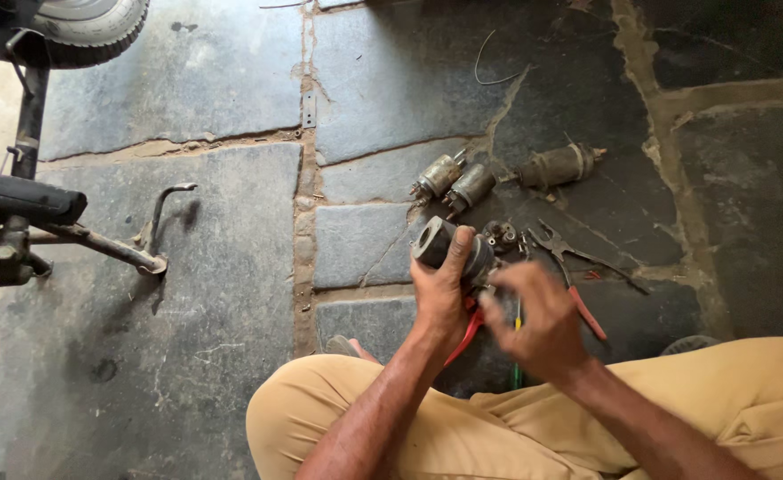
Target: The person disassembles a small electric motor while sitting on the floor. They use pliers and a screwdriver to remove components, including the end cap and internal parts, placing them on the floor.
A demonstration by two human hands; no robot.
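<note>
Two hands up over the lap, both on one part. Left hand (440,289) is wrapped tight round a dark cylindrical motor housing (449,249), open end tilted away to the upper left. Right hand (538,320) sits just right of it, blurred — fingers curled near the housing's back end, can't tell if they're pinching anything. Below the left hand, red-handled pliers (467,331) lie on the stone floor (231,231). Beyond the left hand, two small grey cylinders (454,178) lie side by side; a longer rusty one (556,164) lies right of them. Second pliers (569,262) lie past the right hand. Bike stand (156,231) — well off to the left.
</note>
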